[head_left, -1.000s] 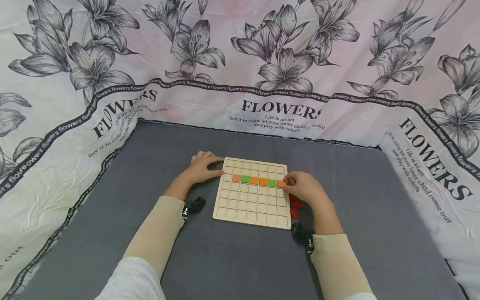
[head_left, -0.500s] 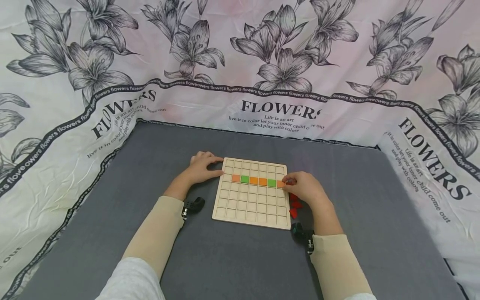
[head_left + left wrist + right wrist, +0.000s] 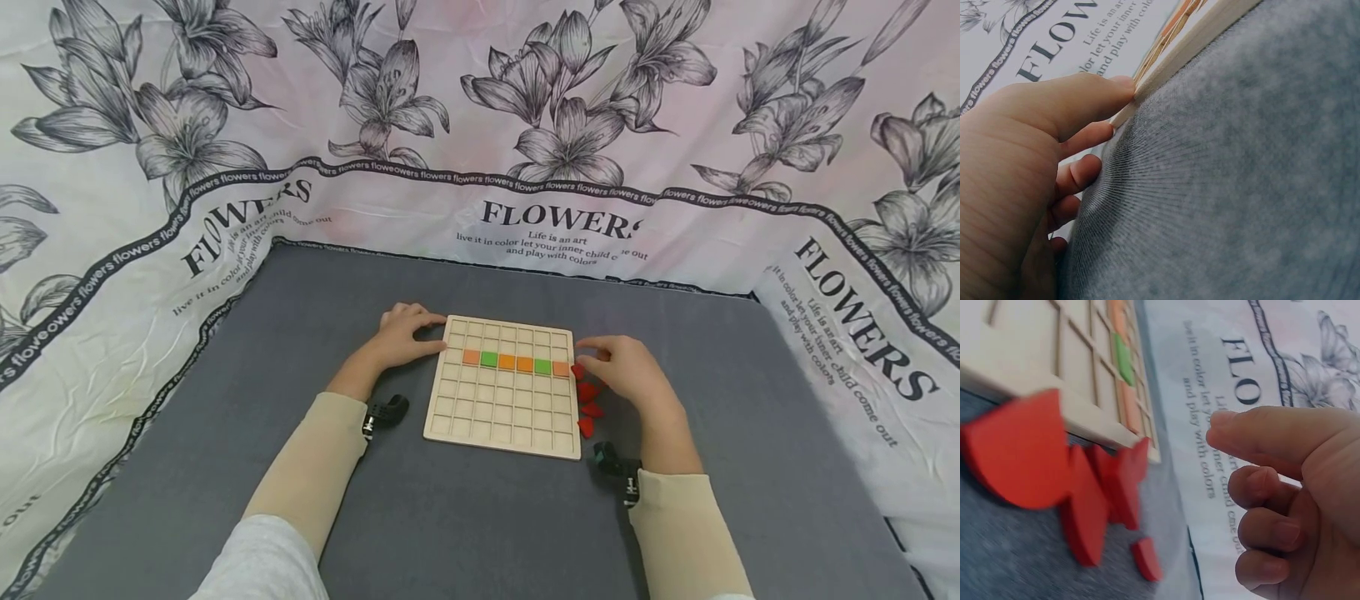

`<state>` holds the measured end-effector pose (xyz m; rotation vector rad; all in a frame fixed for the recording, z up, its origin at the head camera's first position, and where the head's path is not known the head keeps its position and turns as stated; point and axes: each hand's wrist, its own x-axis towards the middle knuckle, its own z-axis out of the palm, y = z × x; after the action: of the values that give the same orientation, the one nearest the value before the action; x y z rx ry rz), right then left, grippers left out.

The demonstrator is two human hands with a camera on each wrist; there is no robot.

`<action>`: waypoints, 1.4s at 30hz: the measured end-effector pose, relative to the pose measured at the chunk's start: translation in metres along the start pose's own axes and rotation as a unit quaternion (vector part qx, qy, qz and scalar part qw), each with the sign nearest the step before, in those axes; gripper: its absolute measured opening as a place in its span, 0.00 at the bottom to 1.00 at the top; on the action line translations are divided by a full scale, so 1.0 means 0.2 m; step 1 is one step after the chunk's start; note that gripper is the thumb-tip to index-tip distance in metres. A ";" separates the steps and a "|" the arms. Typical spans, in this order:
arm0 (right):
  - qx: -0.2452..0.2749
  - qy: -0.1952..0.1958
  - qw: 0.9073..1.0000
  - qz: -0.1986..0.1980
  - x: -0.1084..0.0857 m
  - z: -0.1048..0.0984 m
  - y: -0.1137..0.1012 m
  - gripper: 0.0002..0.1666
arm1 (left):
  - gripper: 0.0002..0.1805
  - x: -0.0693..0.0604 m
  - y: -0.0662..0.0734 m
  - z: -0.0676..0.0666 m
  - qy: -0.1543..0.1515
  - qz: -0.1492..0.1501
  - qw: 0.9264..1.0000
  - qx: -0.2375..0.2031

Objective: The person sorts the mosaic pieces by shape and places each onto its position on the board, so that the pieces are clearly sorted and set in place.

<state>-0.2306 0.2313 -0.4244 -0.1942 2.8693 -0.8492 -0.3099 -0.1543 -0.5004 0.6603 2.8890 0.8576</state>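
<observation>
A light wooden grid board (image 3: pixel 502 408) lies on the grey table. One row across it holds several square tiles, orange and green, with a green tile (image 3: pixel 542 367) beside the orange tile (image 3: pixel 560 369) at the right end. My left hand (image 3: pixel 405 337) rests at the board's left edge; its thumb and a finger touch the rim. Just off the right edge hovers my right hand (image 3: pixel 626 367), fingers loosely bent and nothing between them. In the right wrist view it is apart from the red pieces (image 3: pixel 1019 450) beside the board, one of them a rounded wedge.
Grey cloth covers the table (image 3: pixel 480 533) around the board. White fabric printed with flowers and lettering (image 3: pixel 562 217) encloses the back and sides. Dark wrist cameras sit on both wrists, the right one (image 3: pixel 611 458) near the board's lower right corner.
My right hand has let go of the orange tile at the row's right end and moved right, off the board. The red pieces show more fully. My left hand has stayed put.
</observation>
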 end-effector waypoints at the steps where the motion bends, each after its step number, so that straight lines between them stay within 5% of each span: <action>1: 0.004 0.007 1.000 -0.003 -0.01 -0.01 0.00 0.23 | 0.33 0.00 0.00 0.00 0.001 0.000 1.000 0.000; 11: 0.013 0.019 1.000 -0.008 -0.01 -0.04 0.07 0.20 | 0.32 -0.01 0.01 -0.01 -0.001 0.000 1.000 0.004; 26: -0.083 -0.030 0.996 -0.026 0.04 0.06 0.07 0.18 | 0.32 -0.01 0.01 -0.01 0.001 0.003 1.000 0.000; 42: -0.073 -0.030 0.997 -0.023 0.03 0.05 0.05 0.17 | 0.32 -0.01 0.01 -0.01 -0.001 0.001 1.000 0.002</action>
<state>-0.2350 0.2337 -0.4393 -0.2980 2.8810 -0.6283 -0.3081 -0.1539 -0.4979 0.6629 2.8898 0.8526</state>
